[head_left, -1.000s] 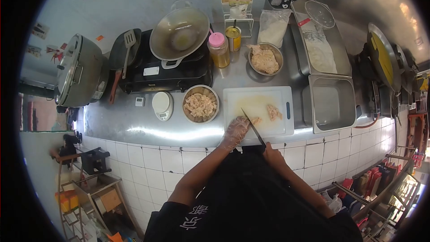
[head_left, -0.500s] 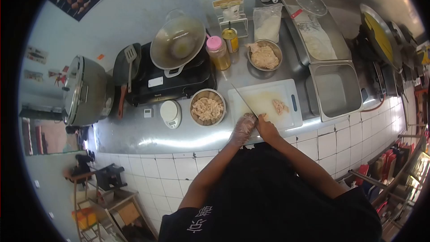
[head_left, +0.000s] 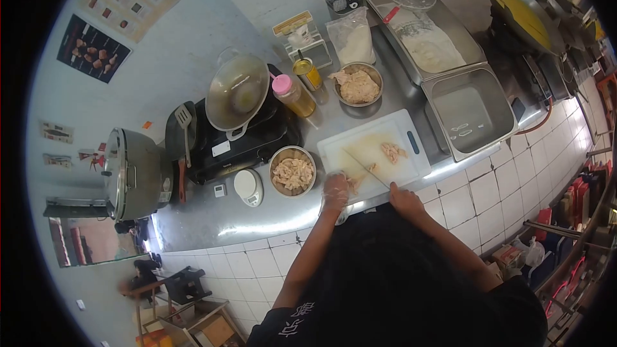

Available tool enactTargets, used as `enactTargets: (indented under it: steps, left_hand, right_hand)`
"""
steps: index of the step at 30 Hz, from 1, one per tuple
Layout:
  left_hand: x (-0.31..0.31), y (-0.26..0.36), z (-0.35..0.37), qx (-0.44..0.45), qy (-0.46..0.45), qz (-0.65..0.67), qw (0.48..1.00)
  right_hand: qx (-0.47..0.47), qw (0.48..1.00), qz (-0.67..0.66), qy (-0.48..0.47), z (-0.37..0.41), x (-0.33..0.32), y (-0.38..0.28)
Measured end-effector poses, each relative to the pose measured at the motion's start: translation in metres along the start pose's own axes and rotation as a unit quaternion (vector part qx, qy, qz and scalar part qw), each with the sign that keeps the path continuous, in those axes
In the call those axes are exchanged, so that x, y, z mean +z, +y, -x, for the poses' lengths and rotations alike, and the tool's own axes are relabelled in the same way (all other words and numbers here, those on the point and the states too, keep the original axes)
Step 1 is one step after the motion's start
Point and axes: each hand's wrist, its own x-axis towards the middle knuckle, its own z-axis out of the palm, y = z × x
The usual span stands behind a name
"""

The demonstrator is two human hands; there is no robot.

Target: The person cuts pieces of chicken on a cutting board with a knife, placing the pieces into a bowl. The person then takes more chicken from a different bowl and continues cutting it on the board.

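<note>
A white cutting board [head_left: 402,130] lies on the steel counter. My right hand [head_left: 406,200] is closed round the handle of a knife [head_left: 366,168], its blade pointing up and left across the board. At the board's lower left, my gloved left hand [head_left: 335,193] is at pieces of raw meat [head_left: 352,183]; its fingers are too small and blurred to read. More meat [head_left: 393,152] lies on the board's right part. Left of the board stands a steel bowl of cut meat [head_left: 292,172]. Behind the board is a second bowl with larger meat pieces [head_left: 357,85].
A kitchen scale [head_left: 248,187], a wok [head_left: 238,93] on a black stove, a pink-lidded bottle [head_left: 294,96] and a yellow can [head_left: 308,74] stand left and behind. To the right are a steel tray [head_left: 472,112] and a tray of white powder [head_left: 430,45].
The camera view has tilted. My hands have moved apart: the left is at the board's lower left with meat beside it, the right is farther right with the knife.
</note>
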Motion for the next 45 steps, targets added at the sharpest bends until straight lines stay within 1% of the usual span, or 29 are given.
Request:
enactTargets:
  steps: [2,3,5,7,8,11,14,17,20,21,23,26,27,29,32,33,34,35,36,38,41,42,44,45]
  left_hand:
    - [-0.016,0.013,0.000,-0.005,-0.045,0.009,0.999]
    - [-0.016,0.016,0.000,0.015,-0.028,0.026,0.999]
    - [-0.020,0.020,-0.003,0.054,0.010,0.060,0.997]
    - [-0.027,0.027,-0.001,0.018,0.001,0.205,0.979]
    - [-0.030,0.031,0.001,-0.001,-0.005,0.276,0.961]
    - [-0.025,0.042,-0.004,-0.003,-0.007,0.455,0.890]
    - [-0.032,0.075,-0.007,-0.024,0.056,0.573,0.817]
    - [-0.024,0.086,-0.002,-0.078,0.120,0.657,0.740]
    - [0.027,0.054,0.006,-0.169,0.129,0.515,0.830]
    - [0.030,0.053,0.009,-0.168,0.134,0.534,0.817]
    - [0.034,0.047,0.015,-0.165,0.146,0.571,0.791]
    - [0.031,0.042,0.019,-0.153,0.130,0.526,0.826]
    - [0.030,0.041,0.022,-0.157,0.134,0.529,0.823]
    - [0.028,0.041,0.026,-0.161,0.141,0.537,0.816]
    - [0.027,0.026,0.034,-0.207,0.132,0.476,0.844]
    - [0.015,0.026,0.039,-0.193,0.135,0.396,0.888]
    - [-0.006,0.033,0.046,-0.176,0.137,0.313,0.923]
    - [-0.019,0.037,0.050,-0.158,0.137,0.226,0.951]
    - [-0.019,0.035,0.052,-0.114,0.143,0.184,0.966]
    - [-0.019,0.032,0.056,-0.025,0.153,0.097,0.983]
    - [-0.013,0.038,0.050,0.089,0.167,0.087,0.978]
    - [-0.014,0.042,0.042,0.088,0.127,0.068,0.986]
    - [-0.016,0.052,0.024,0.085,0.044,0.028,0.995]
    - [-0.007,0.053,0.020,0.124,0.102,0.018,0.987]
  right_hand:
    - [0.044,0.998,-0.025,0.032,-0.002,-0.002,0.006]
    - [0.067,0.996,-0.037,0.048,-0.002,-0.003,0.010]
    - [0.088,0.995,-0.046,0.031,-0.008,-0.003,0.017]
    - [0.098,0.993,-0.059,0.032,-0.012,-0.003,0.019]
    - [0.097,0.992,-0.067,0.039,-0.011,-0.002,0.019]
    - [0.091,0.990,-0.102,0.037,-0.010,-0.003,0.022]
    - [0.089,0.988,-0.122,0.040,-0.001,-0.013,0.022]
    - [0.092,0.983,-0.148,0.063,0.009,-0.024,0.019]
    - [0.084,0.980,-0.163,0.082,0.015,-0.029,0.015]
    - [0.079,0.979,-0.164,0.088,0.016,-0.029,0.013]
    - [0.040,0.986,-0.149,0.062,0.015,-0.027,0.007]
    - [-0.011,0.993,-0.114,0.037,0.013,-0.008,0.005]
    - [-0.027,0.994,-0.100,0.032,0.012,-0.003,0.004]
    - [0.000,0.996,-0.079,0.043,0.011,0.005,0.006]
    - [0.044,0.995,-0.080,0.047,0.011,0.003,0.002]
    - [0.059,0.993,-0.086,0.047,0.012,0.001,0.000]
    - [0.053,0.994,-0.087,0.048,0.013,-0.001,-0.002]
    - [0.048,0.994,-0.088,0.050,0.014,-0.002,-0.004]
    - [0.042,0.994,-0.090,0.052,0.016,-0.003,-0.005]
    - [0.018,0.995,-0.092,0.038,0.020,-0.005,-0.007]
    - [0.008,0.997,-0.077,0.030,0.027,-0.002,-0.008]
    - [0.009,0.997,-0.069,0.030,0.028,-0.001,-0.007]
    - [0.016,0.998,-0.064,-0.002,0.028,0.002,0.001]
    - [0.021,0.998,-0.061,-0.017,0.028,0.003,0.005]
